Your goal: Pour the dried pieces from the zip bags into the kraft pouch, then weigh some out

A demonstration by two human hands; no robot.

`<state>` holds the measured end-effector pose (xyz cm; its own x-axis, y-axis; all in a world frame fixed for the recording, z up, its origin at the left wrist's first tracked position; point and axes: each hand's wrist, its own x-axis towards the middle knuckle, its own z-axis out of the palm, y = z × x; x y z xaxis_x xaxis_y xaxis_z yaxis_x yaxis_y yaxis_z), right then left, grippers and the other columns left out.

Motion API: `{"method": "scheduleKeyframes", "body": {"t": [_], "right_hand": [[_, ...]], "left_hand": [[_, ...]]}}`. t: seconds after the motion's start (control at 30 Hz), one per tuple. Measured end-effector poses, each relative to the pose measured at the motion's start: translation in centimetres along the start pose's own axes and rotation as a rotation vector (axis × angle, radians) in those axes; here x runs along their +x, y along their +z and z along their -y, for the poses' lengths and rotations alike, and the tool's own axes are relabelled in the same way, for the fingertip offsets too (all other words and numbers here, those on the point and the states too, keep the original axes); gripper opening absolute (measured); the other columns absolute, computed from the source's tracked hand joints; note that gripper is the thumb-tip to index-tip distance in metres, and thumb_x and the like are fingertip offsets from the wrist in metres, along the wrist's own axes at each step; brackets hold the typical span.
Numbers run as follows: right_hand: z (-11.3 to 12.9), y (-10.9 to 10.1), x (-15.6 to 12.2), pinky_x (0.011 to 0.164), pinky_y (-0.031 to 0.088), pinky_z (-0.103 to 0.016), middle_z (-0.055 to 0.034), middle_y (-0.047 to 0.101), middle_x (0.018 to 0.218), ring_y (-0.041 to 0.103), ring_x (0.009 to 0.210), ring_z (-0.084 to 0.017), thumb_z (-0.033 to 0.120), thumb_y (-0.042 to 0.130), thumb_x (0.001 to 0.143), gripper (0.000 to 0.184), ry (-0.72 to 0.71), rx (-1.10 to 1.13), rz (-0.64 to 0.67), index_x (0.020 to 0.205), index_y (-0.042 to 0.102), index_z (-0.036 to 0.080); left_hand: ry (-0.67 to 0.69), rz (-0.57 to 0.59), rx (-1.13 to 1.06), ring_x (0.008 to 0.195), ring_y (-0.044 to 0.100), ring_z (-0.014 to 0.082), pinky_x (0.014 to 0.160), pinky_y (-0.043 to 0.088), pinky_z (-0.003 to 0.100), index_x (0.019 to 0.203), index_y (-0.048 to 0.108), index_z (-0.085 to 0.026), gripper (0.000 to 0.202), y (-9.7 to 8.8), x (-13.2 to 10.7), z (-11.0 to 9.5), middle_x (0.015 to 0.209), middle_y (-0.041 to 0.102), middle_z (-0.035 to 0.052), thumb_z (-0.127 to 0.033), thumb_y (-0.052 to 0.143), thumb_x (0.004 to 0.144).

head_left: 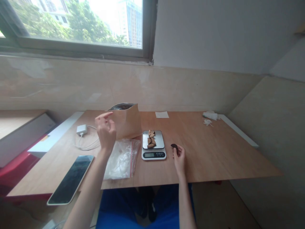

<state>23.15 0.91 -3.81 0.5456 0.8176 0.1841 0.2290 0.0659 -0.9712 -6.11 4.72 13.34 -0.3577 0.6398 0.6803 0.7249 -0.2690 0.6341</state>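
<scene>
A kitchen scale [153,152] stands near the front of the table, and several dried brown slices with dark edges [151,142] lie on its metal plate. To the right of it, my right hand [179,156] pinches one dark dried slice [174,146] between thumb and fingers. My left hand [106,130] is raised in front of the brown paper bag [128,122], its fingers apart and nothing in them. The bag is open at the top; what lies deep inside is hidden. Below it rests a clear zip bag [120,160].
A phone [71,179] overhangs the table's front left edge. Behind it lie a white charger [82,129] and its looped cable. A white paper [162,114] is at the back, and crumpled white plastic [211,115] sits at the back right. The wooden table [214,152] meets the wall.
</scene>
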Motion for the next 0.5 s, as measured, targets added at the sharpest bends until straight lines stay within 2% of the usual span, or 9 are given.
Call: {"method": "scheduleKeyframes", "body": {"t": [0.1, 0.17, 0.2, 0.23, 0.3, 0.33, 0.4, 0.5], "right_hand": [[0.2, 0.0, -0.1, 0.069, 0.051, -0.034, -0.0137, 0.064, 0.101, 0.062, 0.086, -0.021, 0.047, 0.048, 0.08, 0.039, -0.031, -0.033, 0.008, 0.104, 0.052, 0.016], [0.3, 0.0, -0.2, 0.071, 0.051, -0.034, -0.0137, 0.064, 0.102, 0.062, 0.087, -0.021, 0.047, 0.048, 0.081, 0.038, -0.046, -0.043, 0.0, 0.103, 0.053, 0.016], [0.2, 0.1, -0.2, 0.072, 0.051, -0.035, -0.0136, 0.064, 0.102, 0.062, 0.088, -0.021, 0.047, 0.047, 0.081, 0.038, -0.049, -0.04, -0.002, 0.103, 0.053, 0.016], [0.2, 0.1, -0.1, 0.072, 0.051, -0.035, -0.0135, 0.064, 0.102, 0.062, 0.089, -0.021, 0.047, 0.047, 0.081, 0.038, -0.048, -0.035, -0.004, 0.103, 0.053, 0.016], [0.0, 0.1, -0.1, 0.072, 0.051, -0.034, -0.013, 0.065, 0.101, 0.062, 0.088, -0.021, 0.046, 0.047, 0.081, 0.038, -0.045, -0.018, -0.009, 0.102, 0.053, 0.016], [-0.1, 0.1, 0.0, 0.072, 0.051, -0.034, -0.0127, 0.065, 0.1, 0.063, 0.088, -0.02, 0.046, 0.048, 0.08, 0.038, -0.047, -0.011, -0.011, 0.102, 0.054, 0.016], [-0.2, 0.1, 0.0, 0.071, 0.052, -0.033, -0.012, 0.066, 0.099, 0.063, 0.086, -0.02, 0.046, 0.049, 0.08, 0.037, -0.056, -0.006, -0.015, 0.101, 0.056, 0.016], [-0.2, 0.0, 0.0, 0.071, 0.052, -0.033, -0.0116, 0.066, 0.1, 0.063, 0.086, -0.02, 0.045, 0.048, 0.08, 0.036, -0.066, -0.021, -0.014, 0.1, 0.057, 0.016]], "left_hand": [[0.128, -0.075, 0.09, 0.115, 0.046, 0.0214, 0.097, 0.038, 0.037, 0.114, 0.053, -0.013, 0.032, -0.3, 4.0, -0.8, 0.116, 0.053, 0.0118, -0.019, 0.036, 0.087], [0.188, 0.04, 0.167, 0.117, 0.045, 0.0218, 0.1, 0.034, 0.038, 0.116, 0.052, -0.013, 0.034, 0.1, 5.9, -0.8, 0.119, 0.053, 0.0107, -0.023, 0.034, 0.089], [0.177, 0.067, 0.197, 0.115, 0.047, 0.0223, 0.098, 0.035, 0.038, 0.115, 0.053, -0.012, 0.034, 0.5, 6.4, -0.6, 0.118, 0.054, 0.011, -0.024, 0.035, 0.088], [0.184, 0.149, 0.235, 0.113, 0.049, 0.0231, 0.097, 0.036, 0.039, 0.114, 0.053, -0.011, 0.035, 1.0, 6.7, -0.3, 0.117, 0.055, 0.0122, -0.027, 0.035, 0.089], [0.237, 0.386, 0.298, 0.11, 0.051, 0.0245, 0.097, 0.035, 0.041, 0.107, 0.057, -0.012, 0.036, 2.1, 6.6, 0.6, 0.113, 0.059, 0.0135, -0.029, 0.031, 0.09], [0.252, 0.434, 0.301, 0.111, 0.051, 0.0248, 0.098, 0.034, 0.04, 0.097, 0.061, -0.013, 0.034, 2.6, 6.3, 1.0, 0.105, 0.063, 0.0125, -0.028, 0.032, 0.09], [0.28, 0.4, 0.312, 0.123, 0.043, 0.0267, 0.103, 0.027, 0.043, 0.094, 0.061, -0.015, 0.034, 3.1, 5.2, 1.8, 0.106, 0.064, 0.0124, -0.027, 0.03, 0.09], [0.352, 0.305, 0.279, 0.123, 0.043, 0.026, 0.102, 0.026, 0.043, 0.092, 0.063, -0.016, 0.036, 2.5, 3.0, 2.2, 0.1, 0.067, 0.0109, -0.028, 0.028, 0.092]]}}
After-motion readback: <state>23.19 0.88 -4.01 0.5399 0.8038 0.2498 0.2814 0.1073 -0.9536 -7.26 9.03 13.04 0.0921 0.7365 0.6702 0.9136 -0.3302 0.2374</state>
